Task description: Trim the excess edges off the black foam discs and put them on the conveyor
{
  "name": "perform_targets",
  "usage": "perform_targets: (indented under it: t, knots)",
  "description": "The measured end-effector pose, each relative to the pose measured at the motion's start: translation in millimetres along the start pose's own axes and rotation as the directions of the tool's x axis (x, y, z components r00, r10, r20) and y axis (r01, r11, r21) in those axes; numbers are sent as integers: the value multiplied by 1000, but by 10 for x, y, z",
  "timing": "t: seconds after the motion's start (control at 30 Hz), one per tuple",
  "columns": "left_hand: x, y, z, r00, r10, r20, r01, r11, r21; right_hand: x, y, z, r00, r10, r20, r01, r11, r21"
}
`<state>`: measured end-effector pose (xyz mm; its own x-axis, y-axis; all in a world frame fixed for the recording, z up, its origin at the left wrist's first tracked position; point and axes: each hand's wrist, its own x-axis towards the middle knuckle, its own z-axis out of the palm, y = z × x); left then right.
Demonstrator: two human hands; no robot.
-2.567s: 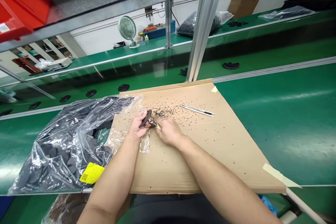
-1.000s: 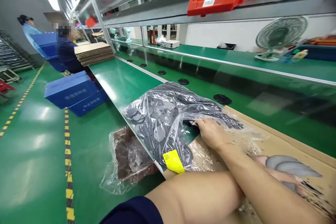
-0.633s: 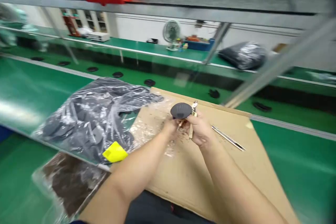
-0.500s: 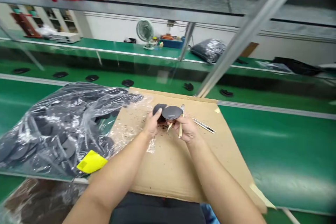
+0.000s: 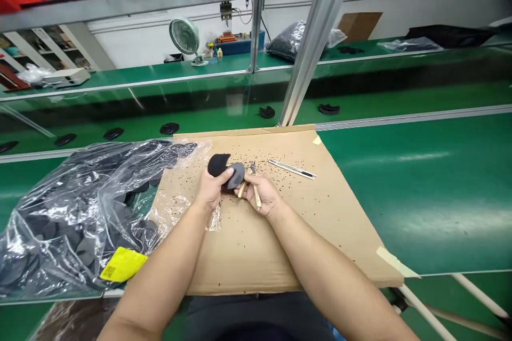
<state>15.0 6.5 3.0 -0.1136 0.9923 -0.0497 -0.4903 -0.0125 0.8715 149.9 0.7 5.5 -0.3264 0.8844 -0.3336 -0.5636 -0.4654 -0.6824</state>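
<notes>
My left hand is closed on a small stack of dark round pads above the cardboard. A black pad with a notch shows at the back, and a grey pad lies under my thumb. Close by on the right, my right hand is wrapped round small cutting pliers with pale yellow handles, their jaws pointing away from me. The fingertips of that hand are at the grey pad's edge; whether they press on it I cannot tell.
Black crumbs dot the cardboard sheet, where a craft knife lies. A clear plastic bag of dark pads with a yellow label sits at left. Behind runs a green belt with several black pieces. A metal post slants upward.
The camera view has shifted and tilted. The grey pad has come over against the black pad under my left thumb, away from my right fingers. The pliers stay in my right hand.
</notes>
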Motion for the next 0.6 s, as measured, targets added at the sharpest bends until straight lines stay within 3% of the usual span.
perform_targets:
  t: [0.1,0.2,0.3,0.37,0.5,0.6]
  knots:
    - [-3,-15,26,997,-2,-82,0,1000,-25,-15,7,29,981,-194,-14,191,974,-120]
    - [-26,-26,34,998,-30,-60,32,999,38,-32,12,33,901,-433,-24,380,815,-436]
    - [-43,-26,11,999,-35,-33,39,990,139,-36,-5,-6,832,-554,18,420,609,-673]
    - [-48,-25,-9,999,-38,-34,44,978,205,-27,-22,-43,806,-591,37,417,522,-744]
    - [-62,-31,-18,998,-22,62,8,977,214,16,-28,-97,763,-644,51,428,444,-787]
    - [-77,-43,1,988,9,151,-31,989,143,52,0,-111,748,-663,32,442,462,-769]
